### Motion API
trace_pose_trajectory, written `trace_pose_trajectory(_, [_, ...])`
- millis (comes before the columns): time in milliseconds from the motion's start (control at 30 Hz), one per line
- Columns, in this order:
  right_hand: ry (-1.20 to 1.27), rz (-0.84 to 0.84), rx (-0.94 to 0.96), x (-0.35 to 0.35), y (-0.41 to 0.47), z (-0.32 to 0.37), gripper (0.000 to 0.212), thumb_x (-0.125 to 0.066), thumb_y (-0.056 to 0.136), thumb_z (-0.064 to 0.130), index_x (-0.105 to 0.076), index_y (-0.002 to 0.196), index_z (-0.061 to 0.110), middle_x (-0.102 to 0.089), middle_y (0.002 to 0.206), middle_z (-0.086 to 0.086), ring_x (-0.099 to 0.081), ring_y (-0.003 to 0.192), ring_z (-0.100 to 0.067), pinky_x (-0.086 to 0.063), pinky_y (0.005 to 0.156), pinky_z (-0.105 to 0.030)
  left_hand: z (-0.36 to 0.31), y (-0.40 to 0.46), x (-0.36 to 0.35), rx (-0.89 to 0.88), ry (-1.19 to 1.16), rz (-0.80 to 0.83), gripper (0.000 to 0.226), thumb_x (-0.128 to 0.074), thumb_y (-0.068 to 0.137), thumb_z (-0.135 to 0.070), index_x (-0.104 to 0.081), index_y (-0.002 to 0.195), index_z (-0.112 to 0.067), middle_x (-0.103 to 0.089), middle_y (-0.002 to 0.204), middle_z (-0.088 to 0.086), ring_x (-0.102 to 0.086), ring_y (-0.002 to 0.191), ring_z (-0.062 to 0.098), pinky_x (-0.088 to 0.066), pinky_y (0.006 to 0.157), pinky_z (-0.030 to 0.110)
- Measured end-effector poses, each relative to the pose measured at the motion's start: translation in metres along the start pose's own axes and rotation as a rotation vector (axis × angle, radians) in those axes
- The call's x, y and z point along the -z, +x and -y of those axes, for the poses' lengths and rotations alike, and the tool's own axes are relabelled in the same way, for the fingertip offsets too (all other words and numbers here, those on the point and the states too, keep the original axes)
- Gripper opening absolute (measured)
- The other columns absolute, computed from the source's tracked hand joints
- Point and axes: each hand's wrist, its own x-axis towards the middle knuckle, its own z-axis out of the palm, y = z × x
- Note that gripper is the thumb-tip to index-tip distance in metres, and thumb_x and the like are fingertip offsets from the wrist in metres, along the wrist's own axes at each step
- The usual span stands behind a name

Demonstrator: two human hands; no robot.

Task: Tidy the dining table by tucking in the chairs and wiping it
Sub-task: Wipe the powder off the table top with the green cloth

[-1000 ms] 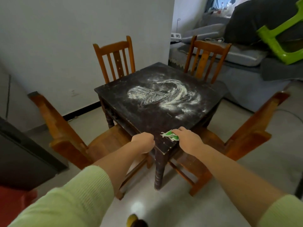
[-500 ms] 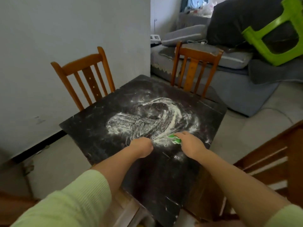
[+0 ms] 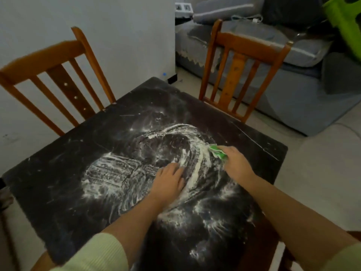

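Head view, right hand (image 3: 235,163) half hiding cloth (image 3: 217,151)

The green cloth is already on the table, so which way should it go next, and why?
Probably a sweep toward the person's left. The right hand grips the green cloth at the right end of the white powder, and most of it lies smeared to the left across the dark table. The left hand rests flat in that path, so it may need to lift first.
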Motion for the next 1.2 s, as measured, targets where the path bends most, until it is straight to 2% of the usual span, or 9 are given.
trace_pose_trajectory(133, [-0.021, -0.122, 0.06, 0.008, 0.079, -0.037, 0.057, -0.041, 0.088, -0.011, -0.046, 0.138, 0.015, -0.046, 0.136, -0.01, -0.051, 0.117, -0.029, -0.04, 0.102, -0.039, 0.009, 0.044, -0.019, 0.084, 0.011, -0.027, 0.076, 0.014, 0.087, -0.055, -0.02, 0.15, -0.028, -0.014, 0.159, 0.0, -0.003, 0.147, 0.018, 0.005, 0.116, 0.043])
trace_pose_trajectory(267, [-0.031, -0.163, 0.068, 0.003, 0.138, -0.06, 0.057, -0.036, 0.088, -0.014, -0.042, 0.139, 0.012, -0.037, 0.146, -0.015, -0.037, 0.133, -0.031, -0.025, 0.111, -0.033, 0.011, 0.053, -0.035, 0.134, 0.019, -0.068, 0.077, 0.019, 0.089, -0.053, -0.022, 0.149, -0.028, -0.015, 0.158, -0.001, 0.001, 0.146, 0.015, 0.007, 0.117, 0.046])
trace_pose_trajectory(400, [-0.131, 0.031, 0.039, -0.017, 0.157, -0.053, 0.068, -0.034, 0.085, -0.015, -0.036, 0.144, 0.018, -0.016, 0.156, -0.014, -0.007, 0.143, -0.039, -0.001, 0.116, -0.048, 0.009, 0.053, -0.034, 0.143, -0.002, -0.091, 0.076, 0.015, 0.091, -0.054, -0.026, 0.149, -0.027, -0.017, 0.158, -0.001, -0.006, 0.147, 0.017, 0.005, 0.118, 0.045])
trace_pose_trajectory(733, [0.045, 0.15, 0.432, -0.092, -0.034, 0.005, 0.072, -0.049, 0.078, -0.019, -0.04, 0.14, 0.017, -0.009, 0.15, -0.004, 0.005, 0.14, -0.032, 0.009, 0.114, -0.048, 0.009, 0.052, -0.03, 0.133, -0.16, -0.177, 0.067, -0.001, 0.091, -0.048, -0.016, 0.151, -0.022, -0.021, 0.157, -0.002, -0.01, 0.145, 0.01, 0.007, 0.118, 0.038])
trace_pose_trajectory(867, [0.135, 0.274, 0.423, -0.108, -0.092, 0.021, 0.064, -0.043, 0.087, -0.011, -0.037, 0.143, 0.019, -0.001, 0.153, -0.003, 0.016, 0.14, -0.028, 0.022, 0.109, -0.041, 0.01, 0.052, -0.031, 0.121, -0.196, -0.216, 0.069, -0.003, 0.09, -0.048, -0.024, 0.149, -0.021, -0.028, 0.155, -0.001, -0.015, 0.145, 0.012, 0.003, 0.119, 0.04])
trace_pose_trajectory(967, [0.247, 0.383, 0.393, -0.097, -0.106, 0.034, 0.062, -0.037, 0.091, -0.011, -0.037, 0.143, 0.023, -0.007, 0.157, 0.0, 0.008, 0.144, -0.018, 0.013, 0.114, -0.026, 0.011, 0.053, -0.032, 0.106, -0.187, -0.211, 0.069, -0.005, 0.089, -0.051, -0.031, 0.147, -0.021, -0.028, 0.154, -0.002, -0.014, 0.145, 0.012, 0.003, 0.119, 0.041])
trace_pose_trajectory(1033, [0.364, 0.441, 0.312, -0.073, -0.094, 0.036, 0.059, -0.037, 0.092, -0.011, -0.043, 0.139, 0.023, -0.026, 0.152, 0.005, -0.028, 0.135, 0.004, -0.018, 0.112, -0.012, 0.012, 0.053, -0.032, 0.107, -0.157, -0.194, 0.07, -0.007, 0.088, -0.052, -0.032, 0.146, -0.021, -0.026, 0.155, -0.001, -0.013, 0.145, 0.013, 0.004, 0.119, 0.041])
trace_pose_trajectory(1100, [0.353, 0.368, 0.249, -0.04, -0.062, 0.029, 0.049, -0.041, 0.092, -0.006, -0.054, 0.129, 0.023, -0.051, 0.135, 0.005, -0.051, 0.095, 0.016, -0.04, 0.083, -0.002, 0.012, 0.054, -0.031, 0.108, -0.111, -0.162, 0.073, -0.005, 0.086, -0.055, -0.03, 0.147, -0.022, -0.021, 0.157, -0.001, -0.009, 0.146, 0.013, 0.007, 0.118, 0.041])
trace_pose_trajectory(1200, [0.378, 0.191, 0.103, 0.008, 0.009, 0.0, 0.037, -0.044, 0.095, 0.005, -0.06, 0.119, 0.027, -0.063, 0.101, 0.007, -0.057, 0.066, -0.004, -0.052, 0.059, -0.016, 0.012, 0.053, -0.032, 0.121, -0.066, -0.159, 0.071, -0.007, 0.088, -0.056, -0.029, 0.147, -0.024, -0.019, 0.157, -0.003, -0.009, 0.146, 0.013, 0.008, 0.118, 0.04])
